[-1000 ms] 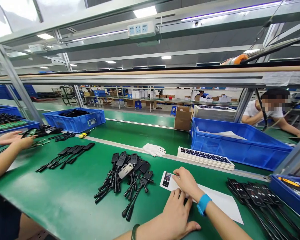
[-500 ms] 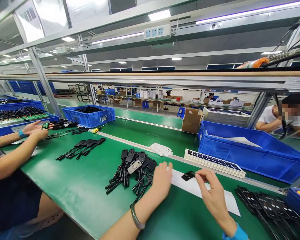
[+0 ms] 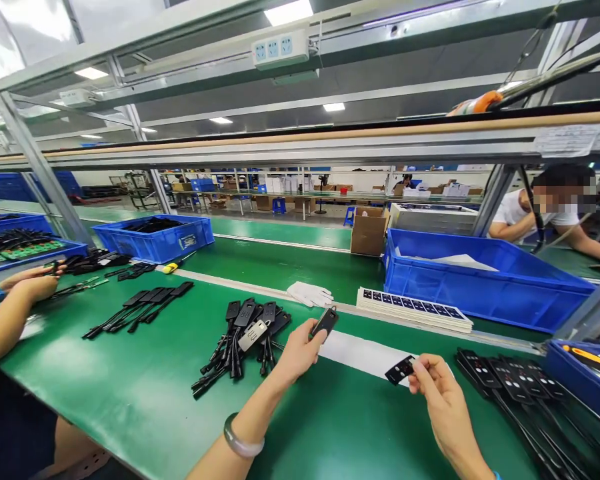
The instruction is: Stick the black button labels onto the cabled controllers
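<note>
Raised over the table, my left hand [image 3: 296,355] grips a flat black cased device [image 3: 326,323] with a small metal loop at its top. My right hand [image 3: 441,395] pinches a black sticker [image 3: 399,371] with white marks between thumb and fingers. Beneath and between both hands lies a white backing strip [image 3: 353,352]. Left of my left hand is a pile of black cased devices [image 3: 243,312] with thick cables; a light-coloured case [image 3: 254,335] lies on top. To the right of my right hand, more black devices [image 3: 513,380] with marked faces lie in an overlapping row.
A stack of sticker sheets [image 3: 415,311] lies before a large blue bin [image 3: 480,283]. A white glove [image 3: 310,294] and a yellow-handled tool [image 3: 171,267] lie along the table's rail. At far left a co-worker's hands [image 3: 33,283] hold a small part. Another person sits behind the bin.
My left hand has come up from beside the pile, now with a black device in it. My right hand has turned the sticker so its marked face shows. The view has shifted right.
</note>
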Tool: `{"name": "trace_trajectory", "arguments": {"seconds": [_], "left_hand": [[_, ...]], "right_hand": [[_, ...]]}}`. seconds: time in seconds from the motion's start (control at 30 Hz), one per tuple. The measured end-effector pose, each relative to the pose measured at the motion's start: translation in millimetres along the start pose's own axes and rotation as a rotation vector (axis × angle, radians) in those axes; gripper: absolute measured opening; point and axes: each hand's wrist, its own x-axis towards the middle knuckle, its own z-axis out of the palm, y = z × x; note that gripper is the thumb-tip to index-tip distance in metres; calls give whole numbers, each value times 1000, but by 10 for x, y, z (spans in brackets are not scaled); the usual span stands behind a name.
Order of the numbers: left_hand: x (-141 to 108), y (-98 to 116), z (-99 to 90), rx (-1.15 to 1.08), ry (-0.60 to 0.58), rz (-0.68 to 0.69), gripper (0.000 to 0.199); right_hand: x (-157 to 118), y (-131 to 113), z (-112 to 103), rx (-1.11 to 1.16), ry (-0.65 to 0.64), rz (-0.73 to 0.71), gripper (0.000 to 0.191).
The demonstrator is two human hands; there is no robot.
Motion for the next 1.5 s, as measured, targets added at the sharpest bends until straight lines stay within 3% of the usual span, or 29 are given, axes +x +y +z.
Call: {"name": "trace_trajectory", "arguments": {"seconds": [0.17,0.3,0.53,0.9,1.5], "left_hand": [[-279,102,475,-515,-339,-119,17],[-484,101,712,-1030,-524,-286,40],[-578,111,762,-1018,-607,-251,61],[-595,100,785,-1031,-663,-250,65],[-606,56,842,-946,-657,-136,69]], "right_hand": [[-51,-55,12,114,-29,54,26],[-92,-92,44,91,-105,75,25],[-149,-165,92,16,-240,119,28],[-213,-246,121,-10,-270,158,28],[-215,-245,154,-28,-195,201,30]]}}
